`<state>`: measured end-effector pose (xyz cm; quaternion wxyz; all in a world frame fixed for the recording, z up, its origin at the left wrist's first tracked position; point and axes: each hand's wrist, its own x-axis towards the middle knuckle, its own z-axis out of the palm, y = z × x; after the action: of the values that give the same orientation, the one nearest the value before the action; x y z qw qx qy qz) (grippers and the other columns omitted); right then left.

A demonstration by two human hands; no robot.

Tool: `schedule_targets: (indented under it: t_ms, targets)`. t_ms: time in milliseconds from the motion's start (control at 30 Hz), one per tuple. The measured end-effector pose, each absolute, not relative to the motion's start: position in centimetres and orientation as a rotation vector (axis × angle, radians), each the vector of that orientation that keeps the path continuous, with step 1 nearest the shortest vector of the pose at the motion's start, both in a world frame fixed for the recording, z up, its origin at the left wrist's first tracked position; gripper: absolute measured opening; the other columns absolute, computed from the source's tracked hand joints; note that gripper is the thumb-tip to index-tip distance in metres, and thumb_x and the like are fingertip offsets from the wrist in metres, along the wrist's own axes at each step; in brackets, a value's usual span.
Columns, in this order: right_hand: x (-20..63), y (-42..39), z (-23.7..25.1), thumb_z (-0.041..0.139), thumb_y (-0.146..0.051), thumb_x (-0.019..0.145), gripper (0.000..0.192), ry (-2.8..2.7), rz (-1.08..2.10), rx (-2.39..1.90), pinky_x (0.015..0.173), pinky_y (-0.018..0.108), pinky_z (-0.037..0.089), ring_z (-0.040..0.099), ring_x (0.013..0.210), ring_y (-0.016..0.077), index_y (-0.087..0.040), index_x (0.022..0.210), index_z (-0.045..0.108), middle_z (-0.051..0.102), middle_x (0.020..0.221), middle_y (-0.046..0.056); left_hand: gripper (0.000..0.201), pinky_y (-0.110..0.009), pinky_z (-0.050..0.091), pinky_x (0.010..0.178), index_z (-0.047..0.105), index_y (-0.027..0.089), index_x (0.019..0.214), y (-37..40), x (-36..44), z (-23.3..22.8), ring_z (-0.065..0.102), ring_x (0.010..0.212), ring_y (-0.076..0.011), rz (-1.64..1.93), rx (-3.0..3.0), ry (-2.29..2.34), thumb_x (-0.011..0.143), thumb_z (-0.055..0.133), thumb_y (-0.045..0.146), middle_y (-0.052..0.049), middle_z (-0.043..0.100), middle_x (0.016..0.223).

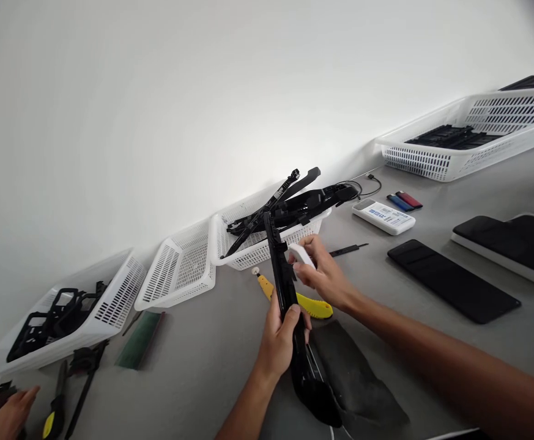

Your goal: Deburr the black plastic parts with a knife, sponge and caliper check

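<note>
My left hand (276, 342) is wrapped around the middle of a long black plastic trim piece (284, 278), which stands tilted over the table with its wide rounded end toward me. Against the upper part of its right edge, my right hand (324, 272) pinches a small white block (301, 255). Whether the block presses on the trim or sits just beside it is hard to tell. Behind the trim lies a yellow-handled tool (315, 307), partly covered. A dark grey cloth-like pad (358, 373) rests under my right forearm.
White baskets with black parts stand along the wall: one behind my hands (248, 260), others at left (117, 299) and right (450, 165). On the right lie phones (452, 278), a power bank (383, 216) and lighters (404, 200). Another person's hand (12, 415) shows bottom left.
</note>
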<state>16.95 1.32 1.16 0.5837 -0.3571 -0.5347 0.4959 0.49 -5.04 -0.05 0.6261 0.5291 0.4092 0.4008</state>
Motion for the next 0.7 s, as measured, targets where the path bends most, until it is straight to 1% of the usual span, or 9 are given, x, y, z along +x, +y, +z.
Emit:
schedule_targets:
  t_ms: [67,133,267,333,400,433,500,567,700]
  targets:
    - [16.9,1.1,1.3,0.065,-0.051,0.098,0.028,-1.342,1.193,-0.785,0.059,0.031,0.051,0.059,0.064,0.0163,-0.027,0.097,0.049,0.063,0.079,-0.002,0.074,-0.024,0.045,0.056,0.030,0.026,0.162,-5.0,0.5,0.2,0.051,0.056,-0.0105,0.924,1.203,0.904,0.101,0.066,0.050,0.005,0.058,0.077]
    - [17.2,1.3,1.4,0.060,-0.058,0.101,0.033,-1.344,1.138,-0.827,0.061,0.033,0.053,0.061,0.063,0.0178,-0.026,0.095,0.053,0.061,0.074,-0.002,0.080,-0.023,0.044,0.056,0.029,0.029,0.164,-5.1,0.4,0.3,0.049,0.058,-0.0101,0.911,1.195,0.853,0.098,0.070,0.047,0.005,0.055,0.079]
    - [18.0,2.1,1.6,0.060,-0.068,0.099,0.042,-1.217,0.906,-1.006,0.058,0.033,0.056,0.067,0.076,0.0221,-0.026,0.099,0.063,0.068,0.095,0.005,0.079,-0.023,0.043,0.059,0.031,0.029,0.163,-5.2,0.2,0.4,0.046,0.061,-0.0091,0.863,1.207,0.766,0.097,0.072,0.045,0.004,0.052,0.082]
    - [18.1,2.2,1.7,0.059,-0.071,0.097,0.045,-1.181,0.945,-1.034,0.047,0.031,0.053,0.065,0.065,0.0204,-0.026,0.105,0.063,0.065,0.088,0.003,0.078,-0.023,0.042,0.059,0.032,0.028,0.162,-5.2,0.1,0.4,0.046,0.060,-0.0089,0.832,1.221,0.751,0.097,0.071,0.046,0.004,0.052,0.082]
    - [17.9,2.0,1.7,0.055,-0.073,0.098,0.050,-1.137,1.068,-1.058,0.035,0.028,0.045,0.056,0.047,0.0165,-0.028,0.117,0.060,0.060,0.074,-0.002,0.079,-0.024,0.042,0.059,0.030,0.028,0.163,-5.2,-0.1,0.4,0.046,0.061,-0.0092,0.805,1.230,0.751,0.098,0.070,0.047,0.004,0.052,0.082]
    - [17.7,1.8,1.7,0.054,-0.074,0.098,0.053,-1.128,1.125,-1.071,0.031,0.027,0.041,0.052,0.043,0.0152,-0.028,0.123,0.058,0.057,0.071,-0.004,0.081,-0.024,0.042,0.059,0.029,0.028,0.165,-5.2,-0.1,0.4,0.046,0.061,-0.0094,0.795,1.237,0.754,0.098,0.070,0.047,0.004,0.052,0.082]
    - [17.5,1.5,1.7,0.055,-0.074,0.097,0.059,-1.154,1.193,-1.077,0.029,0.025,0.040,0.052,0.043,0.0144,-0.029,0.135,0.055,0.058,0.072,-0.004,0.085,-0.025,0.042,0.060,0.024,0.030,0.168,-5.3,-0.2,0.4,0.046,0.062,-0.0097,0.783,1.254,0.759,0.098,0.069,0.048,0.004,0.052,0.083]
    - [17.6,1.5,1.7,0.061,-0.072,0.095,0.065,-1.192,1.195,-1.078,0.031,0.025,0.043,0.054,0.046,0.0143,-0.029,0.144,0.052,0.060,0.077,-0.003,0.089,-0.025,0.043,0.061,0.017,0.031,0.171,-5.5,-0.2,0.3,0.044,0.063,-0.0102,0.765,1.281,0.746,0.099,0.068,0.048,0.003,0.052,0.086]
    - [18.0,2.1,1.4,0.066,-0.074,0.091,0.075,-1.077,1.098,-1.172,0.031,0.027,0.040,0.050,0.041,0.0148,-0.027,0.145,0.046,0.058,0.069,-0.005,0.097,-0.030,0.048,0.069,0.010,0.032,0.174,-5.9,-0.2,0.2,0.049,0.071,-0.0138,0.717,1.396,0.743,0.098,0.068,0.044,-0.001,0.058,0.093]
